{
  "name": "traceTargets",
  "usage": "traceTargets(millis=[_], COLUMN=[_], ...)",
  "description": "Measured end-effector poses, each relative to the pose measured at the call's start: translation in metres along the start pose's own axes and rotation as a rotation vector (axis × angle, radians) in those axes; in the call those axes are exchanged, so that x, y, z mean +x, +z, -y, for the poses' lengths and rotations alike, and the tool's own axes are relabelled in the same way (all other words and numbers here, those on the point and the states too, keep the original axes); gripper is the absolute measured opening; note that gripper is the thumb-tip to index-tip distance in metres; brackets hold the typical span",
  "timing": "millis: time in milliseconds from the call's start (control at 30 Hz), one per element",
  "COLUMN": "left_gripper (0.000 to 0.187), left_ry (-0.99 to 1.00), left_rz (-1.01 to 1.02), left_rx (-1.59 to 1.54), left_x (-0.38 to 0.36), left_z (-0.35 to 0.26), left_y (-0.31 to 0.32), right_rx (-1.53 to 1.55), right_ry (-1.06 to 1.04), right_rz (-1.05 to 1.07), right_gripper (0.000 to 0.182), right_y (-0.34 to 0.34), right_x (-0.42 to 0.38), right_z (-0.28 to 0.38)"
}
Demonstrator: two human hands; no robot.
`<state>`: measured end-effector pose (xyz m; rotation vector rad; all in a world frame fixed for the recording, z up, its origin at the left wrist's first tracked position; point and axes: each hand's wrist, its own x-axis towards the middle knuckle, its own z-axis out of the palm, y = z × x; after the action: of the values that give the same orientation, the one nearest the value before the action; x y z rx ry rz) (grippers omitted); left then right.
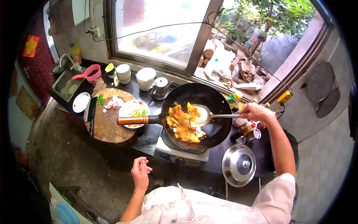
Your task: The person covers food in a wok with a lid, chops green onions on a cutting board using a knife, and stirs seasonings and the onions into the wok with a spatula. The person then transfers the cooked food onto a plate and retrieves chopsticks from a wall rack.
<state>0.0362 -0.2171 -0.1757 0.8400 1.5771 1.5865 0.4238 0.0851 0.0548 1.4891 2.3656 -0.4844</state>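
Observation:
My right hand (258, 113) is wrapped round the handle of a metal wok spatula (203, 115). Its blade rests among chopped orange-yellow vegetable pieces (183, 125) in a black wok (218, 98). The wok sits on a silver stove (179, 152), and its wooden handle (132, 120) points left. In front of the counter, apart from the wok, hangs my left hand (141, 172). Its fingers are loosely curled in with nothing in them. Left of the wok, a floral plate (126, 108) carries sliced green and yellow pieces.
A round chopping board (106, 130) bears pale meat pieces and chopped greens. A metal lid (238, 166) lies at the counter's front right, near several bottles and jars. Along the back stand a metal pitcher (160, 89) and stacked bowls (123, 73). A sink (67, 86) is far left.

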Motion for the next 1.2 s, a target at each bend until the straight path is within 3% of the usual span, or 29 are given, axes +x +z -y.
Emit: traceTargets(millis=[100, 200, 233, 300, 400, 533, 600, 667, 800, 900, 1033, 1200], left_gripper=[0.022, 0.022, 0.021, 0.021, 0.021, 0.020, 0.020, 0.020, 0.020, 0.020, 0.019, 0.020], left_ry=[-0.015, -0.012, -0.016, -0.021, -0.032, -0.028, -0.039, -0.047, -0.016, 0.010, -0.055, -0.027], left_rz=[0.007, 0.002, 0.002, 0.002, -0.012, -0.042, -0.055, -0.050, 0.002, 0.008, 0.011, 0.012], left_rx=[-0.009, -0.030, -0.033, -0.040, -0.024, 0.000, 0.032, 0.033, 0.022, 0.057, 0.037, 0.022], left_x=[0.000, -0.001, -0.002, -0.003, -0.006, -0.009, -0.010, -0.010, -0.007, -0.005, -0.002, 0.001], left_z=[0.001, 0.003, 0.003, 0.004, 0.002, 0.006, 0.009, 0.012, 0.014, 0.012, 0.019, 0.010], left_y=[0.000, 0.002, 0.002, 0.003, 0.000, -0.010, -0.016, -0.012, -0.003, -0.001, -0.002, 0.001], right_rx=[-0.328, -0.075, -0.164, 0.048, 0.673, 0.778, 0.511, -0.003, -0.305, -0.349, -0.414, -0.404], right_ry=[0.243, 0.403, 0.243, 0.211, 0.167, 0.149, 0.076, -0.125, -0.074, 0.071, -0.006, 0.044], right_rz=[0.063, 0.278, 0.400, 0.433, 0.310, 0.171, -0.083, -0.468, -0.545, -0.457, -0.305, -0.517], right_gripper=[0.029, 0.033, 0.033, 0.032, 0.029, 0.035, 0.036, 0.035, 0.031, 0.034, 0.038, 0.037], right_y=[-0.021, -0.012, -0.007, 0.032, 0.094, 0.103, 0.103, 0.106, 0.087, 0.070, 0.088, 0.100], right_x=[-0.022, -0.012, -0.005, 0.020, 0.039, 0.017, 0.009, -0.004, -0.045, -0.085, -0.090, -0.043], right_z=[0.021, 0.016, 0.025, 0.019, 0.011, 0.019, 0.013, 0.022, 0.084, 0.112, 0.130, 0.108])
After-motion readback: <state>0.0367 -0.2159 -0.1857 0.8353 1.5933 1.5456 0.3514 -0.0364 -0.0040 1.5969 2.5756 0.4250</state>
